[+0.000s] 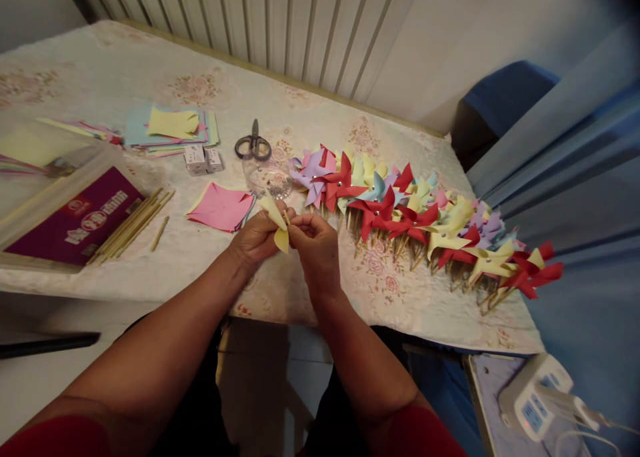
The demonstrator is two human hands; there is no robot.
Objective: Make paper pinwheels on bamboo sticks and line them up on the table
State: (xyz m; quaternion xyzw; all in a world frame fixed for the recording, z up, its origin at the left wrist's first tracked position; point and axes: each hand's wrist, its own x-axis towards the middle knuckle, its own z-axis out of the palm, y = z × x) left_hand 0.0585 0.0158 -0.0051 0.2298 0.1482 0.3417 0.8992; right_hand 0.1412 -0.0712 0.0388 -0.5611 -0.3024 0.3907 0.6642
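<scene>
My left hand (257, 238) is closed on a pale yellow paper pinwheel (273, 211), its folded blades showing beyond the fingers. Against the pinwheel's right side, my right hand (319, 247) pinches a thin wooden stick (286, 218), of which only a short end shows. Just beyond the left hand lies a stack of square papers (220, 205) with a pink sheet on top, cut at the corners. A clear dish of small shiny pieces (270, 180) sits behind both hands. Many finished pinwheels (380, 210) in red, yellow, purple and blue stand to the right.
Scissors (254, 143) lie behind the dish. Two small boxes (203, 159) sit before stacked coloured paper (173, 125). At left are a plastic bin (107, 160) and wooden sticks (133, 227). A power strip (535, 397) is at lower right, near a blue curtain (590, 243).
</scene>
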